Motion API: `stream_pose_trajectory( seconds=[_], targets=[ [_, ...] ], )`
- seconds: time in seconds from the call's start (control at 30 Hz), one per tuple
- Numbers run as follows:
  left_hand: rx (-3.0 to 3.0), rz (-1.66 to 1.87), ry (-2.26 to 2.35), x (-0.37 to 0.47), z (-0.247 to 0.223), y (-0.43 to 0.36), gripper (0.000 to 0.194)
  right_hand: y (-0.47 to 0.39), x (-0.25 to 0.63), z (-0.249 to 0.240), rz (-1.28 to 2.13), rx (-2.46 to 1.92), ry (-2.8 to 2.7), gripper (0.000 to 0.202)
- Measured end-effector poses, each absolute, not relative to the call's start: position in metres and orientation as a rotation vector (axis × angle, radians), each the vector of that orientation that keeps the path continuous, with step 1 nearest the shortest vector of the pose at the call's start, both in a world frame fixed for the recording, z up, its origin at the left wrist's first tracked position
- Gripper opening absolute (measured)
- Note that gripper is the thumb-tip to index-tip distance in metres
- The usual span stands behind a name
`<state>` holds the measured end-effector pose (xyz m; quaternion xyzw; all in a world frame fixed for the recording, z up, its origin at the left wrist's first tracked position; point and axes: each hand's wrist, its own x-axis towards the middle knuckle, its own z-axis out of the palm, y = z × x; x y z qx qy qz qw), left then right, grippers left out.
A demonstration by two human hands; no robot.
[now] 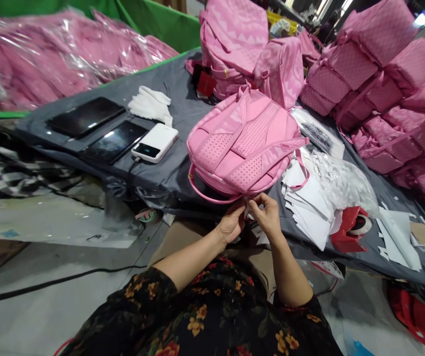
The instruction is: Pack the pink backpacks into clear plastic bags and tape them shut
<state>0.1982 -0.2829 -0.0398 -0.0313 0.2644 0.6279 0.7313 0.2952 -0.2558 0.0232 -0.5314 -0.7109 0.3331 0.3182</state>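
A pink backpack (245, 141) lies on the grey-covered table with its straps facing up and its lower end at the near edge. Just below that end, my left hand (231, 222) and my right hand (266, 215) meet, fingers pinched together. Between their fingertips is a small pale piece, too small to make out. A thin pink strap loops from the backpack close above my left hand. Small white tags or papers hang beneath my right hand.
Two dark tablets, a white power bank (156, 142) and white gloves (151, 105) lie left. On the right are white papers (305, 198), clear plastic and a red tape dispenser (349, 230). Pink bags stand behind; others are stacked right. Wrapped pink goods (60, 54) fill the back left.
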Motion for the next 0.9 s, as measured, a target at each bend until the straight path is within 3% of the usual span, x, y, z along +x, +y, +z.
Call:
stream_pose_trajectory(
  seconds=[0.13,0.27,0.4,0.53,0.67,0.8,0.9],
  targets=[
    [0.000,1.418,0.638,0.196,-0.034,-0.289,0.054,-0.251,0.296,0.024,0.942,-1.371,-1.840,0.028],
    [0.098,1.353,0.717,0.190,-0.028,-0.293,0.063,-0.259,0.331,0.030,0.614,-1.484,-1.718,0.027],
    [0.158,1.320,0.818,0.186,-0.030,-0.297,0.070,-0.281,0.429,0.049,0.290,-1.722,-1.411,0.038],
    [0.227,1.341,0.904,0.189,-0.032,-0.294,0.076,-0.313,0.547,0.073,-0.057,-1.979,-1.041,0.030],
    [0.302,1.335,0.952,0.191,-0.030,-0.293,0.076,-0.327,0.609,0.073,0.085,-2.151,-0.701,0.026],
    [0.346,1.286,1.016,0.190,-0.032,-0.294,0.074,-0.312,0.617,0.056,0.228,-2.112,-0.564,0.032],
    [0.343,1.292,1.017,0.189,-0.036,-0.295,0.072,-0.295,0.615,0.051,0.245,-2.065,-0.510,0.025]
  ],
)
